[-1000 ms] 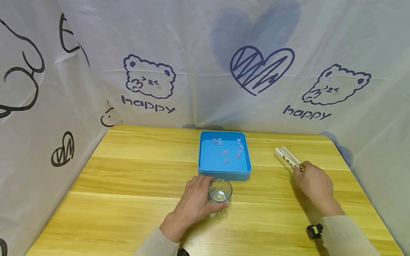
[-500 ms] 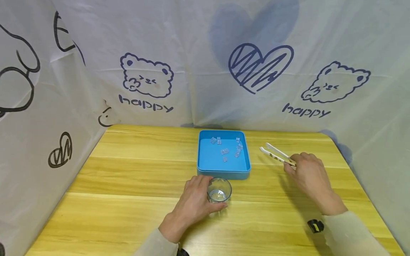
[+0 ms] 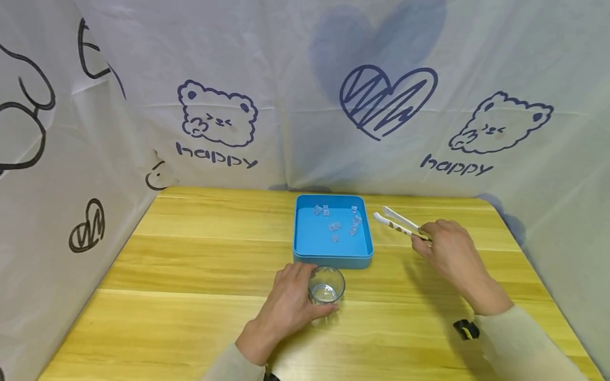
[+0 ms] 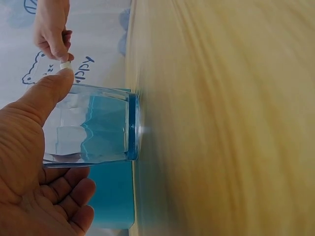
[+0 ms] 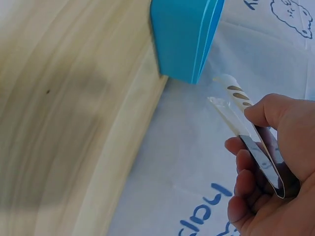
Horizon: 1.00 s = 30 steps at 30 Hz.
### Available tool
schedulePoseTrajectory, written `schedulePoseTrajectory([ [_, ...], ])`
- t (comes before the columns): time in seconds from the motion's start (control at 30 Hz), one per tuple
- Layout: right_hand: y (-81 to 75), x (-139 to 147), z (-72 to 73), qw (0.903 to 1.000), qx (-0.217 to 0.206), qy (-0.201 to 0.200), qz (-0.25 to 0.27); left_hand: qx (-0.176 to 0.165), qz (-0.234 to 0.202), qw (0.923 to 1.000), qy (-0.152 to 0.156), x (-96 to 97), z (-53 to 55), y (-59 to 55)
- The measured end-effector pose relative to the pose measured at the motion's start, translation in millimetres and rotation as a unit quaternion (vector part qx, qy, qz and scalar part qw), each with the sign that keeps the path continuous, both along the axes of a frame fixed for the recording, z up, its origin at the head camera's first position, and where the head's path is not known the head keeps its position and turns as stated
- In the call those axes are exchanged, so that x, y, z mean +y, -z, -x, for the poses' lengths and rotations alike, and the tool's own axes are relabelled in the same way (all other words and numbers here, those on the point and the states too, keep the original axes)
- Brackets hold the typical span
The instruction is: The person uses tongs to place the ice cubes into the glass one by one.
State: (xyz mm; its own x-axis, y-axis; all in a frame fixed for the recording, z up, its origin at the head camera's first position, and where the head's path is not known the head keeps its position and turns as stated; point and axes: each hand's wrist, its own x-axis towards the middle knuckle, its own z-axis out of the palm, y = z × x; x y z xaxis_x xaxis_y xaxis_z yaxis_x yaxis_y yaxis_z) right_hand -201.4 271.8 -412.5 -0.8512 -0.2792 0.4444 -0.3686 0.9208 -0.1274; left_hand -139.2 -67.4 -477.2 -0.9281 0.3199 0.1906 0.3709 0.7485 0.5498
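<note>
My left hand (image 3: 290, 296) grips a clear drinking glass (image 3: 326, 286), thumb on the near side and fingers on the far side. The glass stands upright on the table, just in front of a shallow blue box (image 3: 310, 259). Several small clear cubes (image 3: 335, 226) lie scattered inside the box. In my right hand (image 3: 450, 251) is a pair of tongs (image 3: 397, 226) with white tips and metal handles, pinched between thumb and fingers. Their tips are spread apart with nothing between them, above the table just right of the box. The right wrist view shows the bent metal end of the tongs (image 5: 278, 189) inside the palm.
The wooden table (image 3: 181, 254) reaches back to a white cloth wall (image 3: 286, 159) printed with bears and hearts. More cloth hangs along the left and right sides. A black band (image 3: 466, 329) shows at the right sleeve.
My right hand has moved left with the tongs, bringing their tips close to the right side of the box. My left hand still holds the glass in the same place.
</note>
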Motion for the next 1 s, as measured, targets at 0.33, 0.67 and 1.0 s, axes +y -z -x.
schedulePoseTrajectory([
  [0.33, -6.6, -26, 4.7, 0.9973, -0.068, -0.026, -0.003, -0.005, -0.006, 1.0, -0.003, -0.3, 0.9, 0.4],
  [0.67, 1.5, -48, 7.7, 0.9945, -0.074, -0.069, -0.028, -0.016, -0.012, 0.9998, -0.001, -0.8, 1.8, 0.0],
  [1.0, 9.9, -66, 10.6, 0.9922, -0.099, -0.067, -0.033, -0.017, -0.013, 0.9998, 0.0, -0.9, 1.2, -0.9],
])
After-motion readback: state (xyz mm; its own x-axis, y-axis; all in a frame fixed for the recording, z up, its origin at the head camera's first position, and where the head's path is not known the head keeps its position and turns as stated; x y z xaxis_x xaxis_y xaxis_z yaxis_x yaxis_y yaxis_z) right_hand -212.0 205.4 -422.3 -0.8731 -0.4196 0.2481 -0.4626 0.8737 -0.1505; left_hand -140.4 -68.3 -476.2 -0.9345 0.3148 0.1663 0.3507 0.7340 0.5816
